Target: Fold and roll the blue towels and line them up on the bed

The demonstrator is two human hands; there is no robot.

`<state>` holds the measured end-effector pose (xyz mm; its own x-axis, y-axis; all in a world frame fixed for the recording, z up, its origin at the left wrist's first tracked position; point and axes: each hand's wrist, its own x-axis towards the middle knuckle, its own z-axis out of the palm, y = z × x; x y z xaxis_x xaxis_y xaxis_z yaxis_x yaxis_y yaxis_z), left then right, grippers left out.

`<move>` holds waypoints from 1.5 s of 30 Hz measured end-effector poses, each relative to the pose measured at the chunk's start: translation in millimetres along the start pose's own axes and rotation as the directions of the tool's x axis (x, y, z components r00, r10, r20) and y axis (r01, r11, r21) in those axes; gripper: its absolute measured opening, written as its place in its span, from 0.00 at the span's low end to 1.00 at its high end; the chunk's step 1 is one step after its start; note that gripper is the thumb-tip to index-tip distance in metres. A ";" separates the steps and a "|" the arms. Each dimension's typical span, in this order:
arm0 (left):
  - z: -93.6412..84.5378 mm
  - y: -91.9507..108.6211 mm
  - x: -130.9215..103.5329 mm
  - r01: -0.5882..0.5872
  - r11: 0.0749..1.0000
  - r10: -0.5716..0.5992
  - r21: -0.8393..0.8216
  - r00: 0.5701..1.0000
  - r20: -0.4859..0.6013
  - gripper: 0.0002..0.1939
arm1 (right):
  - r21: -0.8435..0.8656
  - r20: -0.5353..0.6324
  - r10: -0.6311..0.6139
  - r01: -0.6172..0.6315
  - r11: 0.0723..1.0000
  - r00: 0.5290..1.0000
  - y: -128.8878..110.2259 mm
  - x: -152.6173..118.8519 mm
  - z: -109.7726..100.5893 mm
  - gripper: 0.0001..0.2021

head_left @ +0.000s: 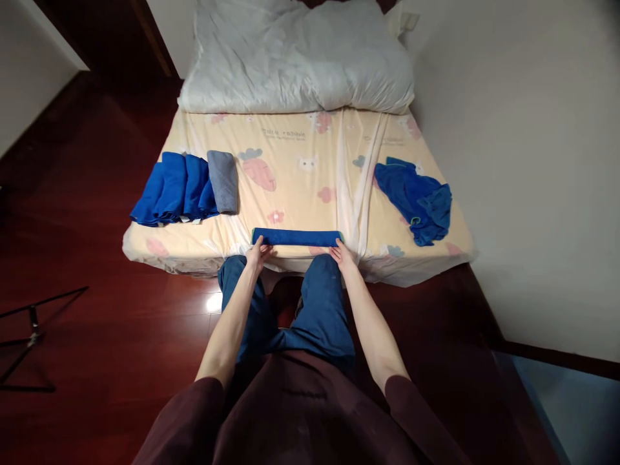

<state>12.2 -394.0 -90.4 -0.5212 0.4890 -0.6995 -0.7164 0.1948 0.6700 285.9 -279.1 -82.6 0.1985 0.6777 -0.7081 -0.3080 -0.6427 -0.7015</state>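
Note:
A blue cloth, folded into a long narrow strip with green edging at its ends, lies across the front of the bed. My left hand grips its left end, thumb on top and fingers beneath. At the right end, my right hand holds the cloth in the same way. Several folded blue cloths overlap in a row on the bed's left side, with a folded grey cloth against them. A crumpled heap of blue cloths rests on the right side.
The bed has a yellow patterned sheet, rumpled right of the middle. A pale quilt lies folded across its far end. A white wall stands to the right. Black stand legs are on the dark red floor at left.

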 end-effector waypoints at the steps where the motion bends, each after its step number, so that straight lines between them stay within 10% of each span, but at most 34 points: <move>1: -2.0 2.8 7.1 -0.015 1.000 0.016 0.012 0.999 -0.039 0.15 | -0.005 -0.030 -0.012 0.012 1.000 0.999 0.0 2.4 3.9 0.09; 7: -19.8 23.2 47.9 -0.216 0.872 0.272 0.439 0.960 -0.068 0.22 | -0.016 -0.186 -0.087 0.085 0.996 0.979 -0.5 15.4 23.5 0.19; 15: -45.2 47.0 55.0 -0.372 0.764 0.197 0.527 0.912 0.359 0.25 | 0.015 -0.018 -0.329 0.329 0.944 0.944 -25.3 -7.1 43.1 0.18; 22: -48.3 54.2 49.5 -0.551 0.568 0.243 0.611 0.822 0.516 0.29 | 0.089 0.440 -0.715 0.766 0.637 0.543 -92.6 -54.5 114.8 0.26; 28: -27.6 70.9 48.7 -0.665 0.408 0.343 0.625 0.746 0.570 0.23 | 0.234 0.708 -0.702 0.913 0.334 0.076 -140.5 -121.1 201.8 0.32; 32: -13.5 87.9 60.1 -0.662 0.308 0.470 0.683 0.730 0.496 0.21 | 0.322 0.781 -0.608 0.927 0.195 -0.143 -146.1 -155.6 254.7 0.29; 37: -7.4 114.1 88.9 -0.605 0.230 0.545 0.763 0.729 0.414 0.16 | 0.331 0.793 -0.572 0.936 0.116 -0.209 -131.8 -161.6 301.9 0.27; 45: -18.4 119.7 121.3 -0.534 0.153 0.530 0.832 0.755 0.387 0.14 | 0.285 0.835 -0.521 0.950 0.130 -0.179 -102.1 -134.6 330.9 0.26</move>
<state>-145.3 -327.0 -99.7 -0.5936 0.8011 -0.0764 0.5544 0.4759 0.6828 -17.2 -186.5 111.2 -0.6518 0.5119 0.5596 -0.1165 0.6615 -0.7408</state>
